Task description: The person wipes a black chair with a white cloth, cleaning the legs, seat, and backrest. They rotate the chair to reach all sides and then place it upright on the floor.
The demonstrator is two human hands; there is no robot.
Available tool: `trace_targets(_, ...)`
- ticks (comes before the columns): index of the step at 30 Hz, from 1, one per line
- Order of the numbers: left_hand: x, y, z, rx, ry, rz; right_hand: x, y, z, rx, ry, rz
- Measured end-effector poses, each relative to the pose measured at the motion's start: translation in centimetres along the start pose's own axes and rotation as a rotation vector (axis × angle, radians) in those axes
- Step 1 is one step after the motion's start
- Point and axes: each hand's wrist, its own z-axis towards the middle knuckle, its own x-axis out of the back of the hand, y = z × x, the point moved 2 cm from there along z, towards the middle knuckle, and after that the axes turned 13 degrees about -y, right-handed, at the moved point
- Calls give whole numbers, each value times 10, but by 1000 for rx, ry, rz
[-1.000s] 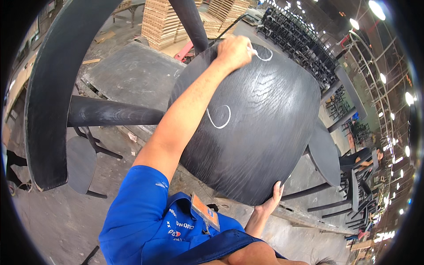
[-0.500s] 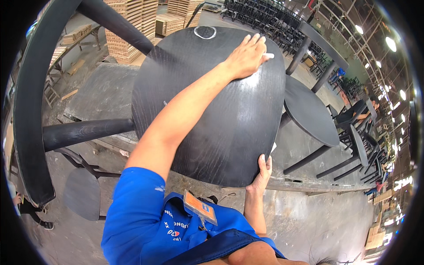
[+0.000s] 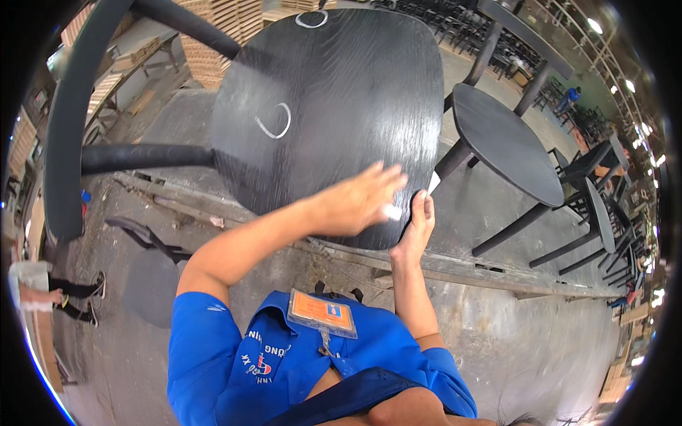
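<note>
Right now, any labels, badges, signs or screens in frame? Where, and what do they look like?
ID badge: clipped to the blue shirt at the chest, rectangular clear sleeve, orange card.
Shirt print: left chest, white lettering with a small red and white emblem.
No screens or signs legible in view.

Beyond the fingers [image 3: 389, 175], a dusty grey concrete floor [image 3: 526, 355] spreads out. Stacks of pale wooden pallets [image 3: 220, 25] rise far above them; rows of black wooden chairs [image 3: 597, 184] crowd their right, under bright ceiling lamps [image 3: 595, 25].
</note>
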Motion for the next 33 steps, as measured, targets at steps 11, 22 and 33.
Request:
trace_targets(11, -5, 59, -149, 779, 347, 122, -7, -4, 7, -62, -33, -43)
trace_targets(22, -62, 64, -203, 822, 1484, -473, -5, -4, 7, -94, -108, -32)
trace_targets(33, 86, -61, -317, -174, 2147, -1220, -7, -53, 67, -76, -208, -454)
